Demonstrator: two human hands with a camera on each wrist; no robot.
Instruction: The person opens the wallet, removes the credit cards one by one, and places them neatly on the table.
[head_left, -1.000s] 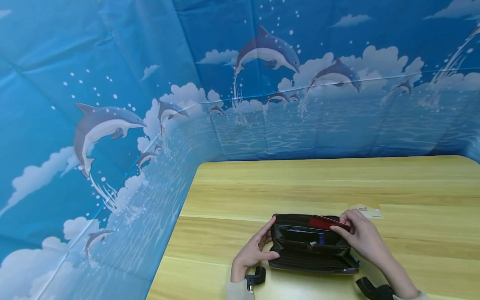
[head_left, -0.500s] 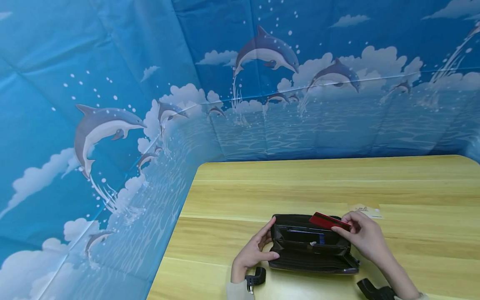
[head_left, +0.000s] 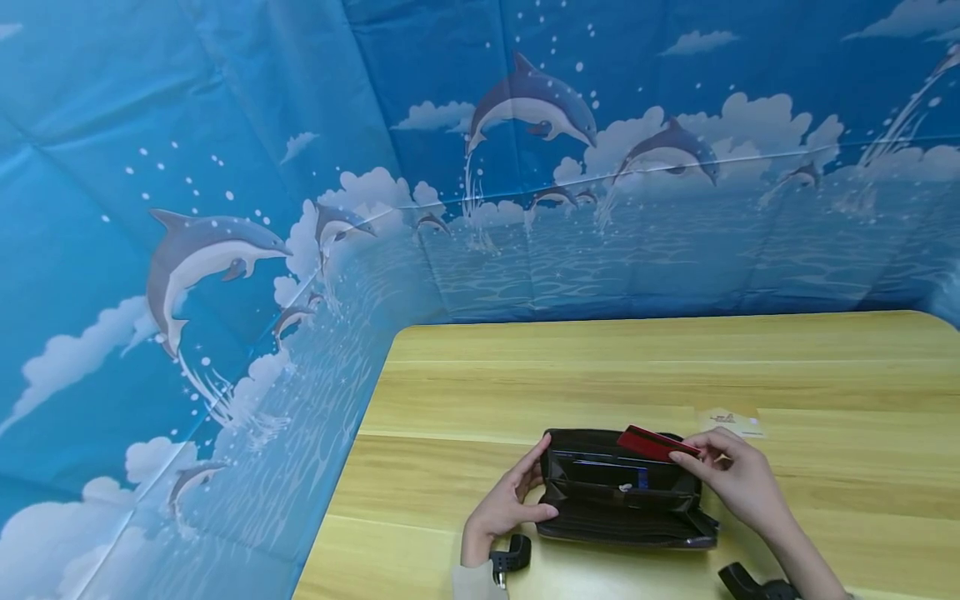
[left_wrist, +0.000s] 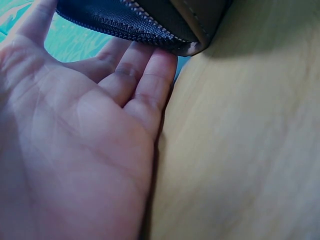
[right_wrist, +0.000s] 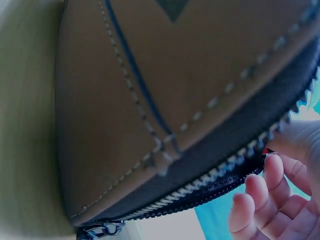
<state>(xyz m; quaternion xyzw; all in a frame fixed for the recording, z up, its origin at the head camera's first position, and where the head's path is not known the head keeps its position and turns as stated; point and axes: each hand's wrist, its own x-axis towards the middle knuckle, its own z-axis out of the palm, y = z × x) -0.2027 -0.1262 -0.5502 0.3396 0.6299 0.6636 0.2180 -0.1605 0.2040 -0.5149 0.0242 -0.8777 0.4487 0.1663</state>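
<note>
A dark zip-around wallet (head_left: 626, 523) stands unzipped on the table, its pockets facing up. My left hand (head_left: 507, 507) grips its left end, thumb on the near rim and fingers along the far side. At the wallet's far right, my right hand (head_left: 738, 482) pinches a red card (head_left: 649, 443) by its right end. The card slants over the back pocket; whether its lower edge is inside I cannot tell. A blue item (head_left: 642, 477) shows in the middle pocket. The left wrist view has the zipper teeth (left_wrist: 117, 34) close up; brown stitched leather (right_wrist: 130, 100) fills much of the right wrist view.
A pale printed card (head_left: 733, 422) lies on the wooden table (head_left: 480, 383) just beyond my right hand. Blue dolphin-patterned sheeting (head_left: 450, 275) hangs along the table's left and far edges. Black wrist mounts (head_left: 512, 557) sit on my wrists.
The red card has risen slightly at the wallet's back edge, its left end tipping up. My right hand has shifted a little to the right. The left hand and wallet stay put.
</note>
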